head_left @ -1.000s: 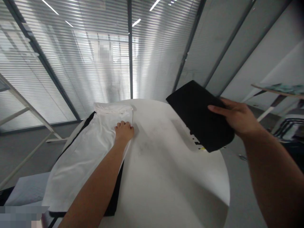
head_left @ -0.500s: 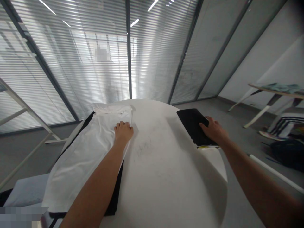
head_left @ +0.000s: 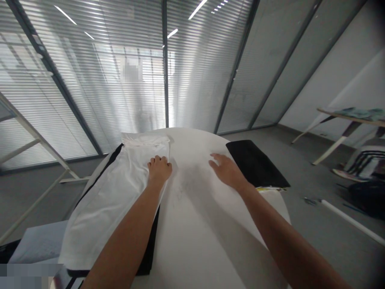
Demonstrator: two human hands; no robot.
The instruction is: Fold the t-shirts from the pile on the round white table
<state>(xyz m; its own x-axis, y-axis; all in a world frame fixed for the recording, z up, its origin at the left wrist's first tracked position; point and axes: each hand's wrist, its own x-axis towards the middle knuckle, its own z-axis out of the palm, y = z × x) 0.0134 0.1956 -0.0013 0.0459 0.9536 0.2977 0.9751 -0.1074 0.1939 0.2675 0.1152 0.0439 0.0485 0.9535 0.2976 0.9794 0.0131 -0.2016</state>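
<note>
A white garment (head_left: pixel 120 184) with a gathered band at its far end lies along the left of the round white table (head_left: pixel 192 249). Black material (head_left: pixel 148 261) shows from under it on both sides. On the garment's right edge, near the band, rests my left hand (head_left: pixel 159 168), fingers curled in on the cloth. My right hand (head_left: pixel 227 170) hovers over the table's middle, fingers stretched out and nothing in them. Beyond it, at the table's right edge, lies a flat black folded item (head_left: pixel 257 162) with a thin yellow and white strip along its near side.
A white metal frame (head_left: pixel 36 138) stands on the left. Papers (head_left: pixel 39 241) lie low at the left. A glass wall with blinds (head_left: pixel 195 80) closes off the back. On the right are another table (head_left: pixel 351 114) with cloth on it, a white pole (head_left: pixel 351 222) and a dark bag (head_left: pixel 368 196).
My right hand has come off the black folded item and moved left over the bare tabletop. My left hand remains on the white garment.
</note>
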